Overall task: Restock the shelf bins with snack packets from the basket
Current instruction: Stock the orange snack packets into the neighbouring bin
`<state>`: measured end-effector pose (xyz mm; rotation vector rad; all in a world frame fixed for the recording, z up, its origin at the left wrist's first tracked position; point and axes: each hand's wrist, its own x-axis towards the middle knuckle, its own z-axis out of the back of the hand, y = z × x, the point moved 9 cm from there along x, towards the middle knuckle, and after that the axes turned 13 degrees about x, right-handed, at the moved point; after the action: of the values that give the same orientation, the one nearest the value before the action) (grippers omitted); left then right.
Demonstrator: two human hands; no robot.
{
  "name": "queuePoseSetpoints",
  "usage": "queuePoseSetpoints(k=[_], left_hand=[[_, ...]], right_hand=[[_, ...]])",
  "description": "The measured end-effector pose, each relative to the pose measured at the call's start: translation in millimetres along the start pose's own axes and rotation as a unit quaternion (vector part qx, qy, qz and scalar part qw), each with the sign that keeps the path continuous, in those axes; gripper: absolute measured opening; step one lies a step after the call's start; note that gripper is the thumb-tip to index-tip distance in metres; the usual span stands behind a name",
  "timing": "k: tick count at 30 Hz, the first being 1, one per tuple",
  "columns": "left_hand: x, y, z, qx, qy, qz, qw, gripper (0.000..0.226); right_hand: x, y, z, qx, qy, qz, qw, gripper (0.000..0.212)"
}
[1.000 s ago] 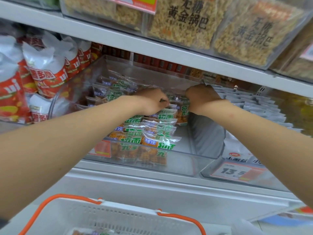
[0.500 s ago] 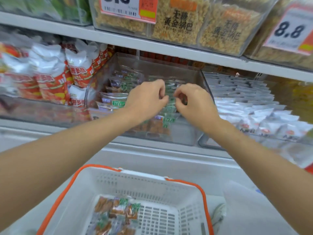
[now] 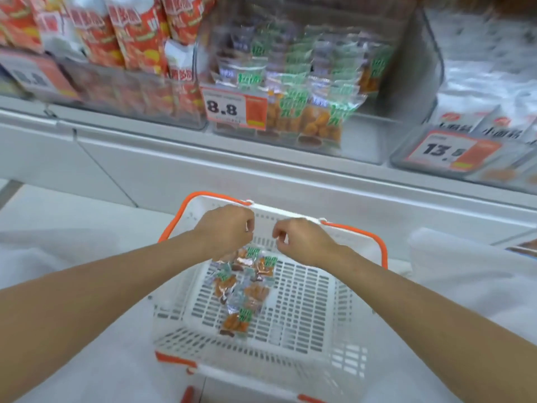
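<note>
A white basket point(image 3: 293, 354) with orange handles sits below the shelf. Several clear snack packets point(image 3: 236, 289) with orange pieces and green labels lie on its slotted floor, left of middle. My left hand point(image 3: 225, 228) and my right hand point(image 3: 302, 242) hover side by side over the basket's far end, just above the packets. Both have their fingers curled in, and I see nothing held in either. Straight ahead on the shelf, the clear bin point(image 3: 366, 138) is stacked with the same green-labelled packets point(image 3: 308, 94).
A bin of red and white snack bags point(image 3: 130, 39) stands to the left, and a bin of white packets point(image 3: 488, 82) to the right. Price tags 8.8 point(image 3: 232, 109) and 13.5 point(image 3: 447, 151) hang on the bin fronts. A grey shelf ledge point(image 3: 203, 170) juts out above the basket.
Both hands have drawn back out of the shelf bin and dropped to the basket. My view has tilted down from the shelf to the basket.
</note>
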<state>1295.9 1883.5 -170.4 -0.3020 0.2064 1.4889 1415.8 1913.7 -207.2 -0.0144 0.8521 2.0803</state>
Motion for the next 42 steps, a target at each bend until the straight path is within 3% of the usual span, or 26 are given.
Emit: queuePoseSetpoints(k=[3, 8, 11, 15, 23, 26, 28, 30, 31, 32, 34, 36, 37, 40, 42], left_hand=[[4, 5, -27, 0.03, 0.044, -0.002, 0.999, 0.013], [5, 15, -60, 0.065, 0.1, 0.022, 0.993, 0.016], [-3, 25, -77, 0.087, 0.156, 0.031, 0.983, 0.016], [-9, 37, -82, 0.083, 0.179, 0.047, 0.979, 0.018], [-5, 42, -81, 0.067, 0.181, 0.059, 0.979, 0.018], [-3, 39, -81, 0.065, 0.177, 0.055, 0.981, 0.019], [-1, 37, -81, 0.066, 0.176, 0.052, 0.981, 0.017], [2, 34, -78, 0.063, 0.175, 0.05, 0.981, 0.016], [3, 30, -76, 0.06, 0.174, 0.048, 0.982, 0.016], [4, 26, -73, 0.055, 0.173, 0.049, 0.982, 0.018], [5, 22, -68, 0.035, 0.178, 0.054, 0.982, 0.02], [7, 19, -63, 0.002, 0.182, 0.056, 0.982, 0.018], [8, 17, -60, -0.032, 0.184, 0.058, 0.981, 0.018], [10, -3, -41, -0.209, 0.182, 0.022, 0.961, 0.053], [10, -19, -23, -0.298, 0.161, -0.01, 0.941, 0.046]], right_hand=[[8, -48, -74, -0.032, 0.162, -0.105, 0.981, 0.032], [12, -81, -163, 0.002, 0.242, -0.151, 0.958, 0.044], [18, -75, -208, 0.041, 0.209, -0.097, 0.972, 0.056], [0, -82, -269, -0.056, 0.267, -0.046, 0.961, 0.094], [-4, -103, -271, -0.169, 0.214, -0.061, 0.96, 0.076], [-3, -106, -263, -0.195, 0.196, -0.061, 0.959, 0.081], [-2, -107, -247, -0.158, 0.176, -0.116, 0.965, 0.086], [0, -110, -222, -0.034, 0.141, -0.213, 0.966, 0.084], [-2, -109, -210, 0.086, 0.141, -0.268, 0.949, 0.081], [-5, -102, -199, 0.237, 0.156, -0.308, 0.908, 0.075], [-10, -72, -169, 0.496, 0.204, -0.325, 0.779, 0.052], [-13, -50, -125, 0.619, 0.222, -0.293, 0.694, 0.038], [-15, -41, -103, 0.656, 0.224, -0.269, 0.669, 0.042], [-31, -14, -47, 0.725, 0.222, -0.213, 0.616, 0.044], [-44, -6, -24, 0.747, 0.216, -0.182, 0.601, 0.045]])
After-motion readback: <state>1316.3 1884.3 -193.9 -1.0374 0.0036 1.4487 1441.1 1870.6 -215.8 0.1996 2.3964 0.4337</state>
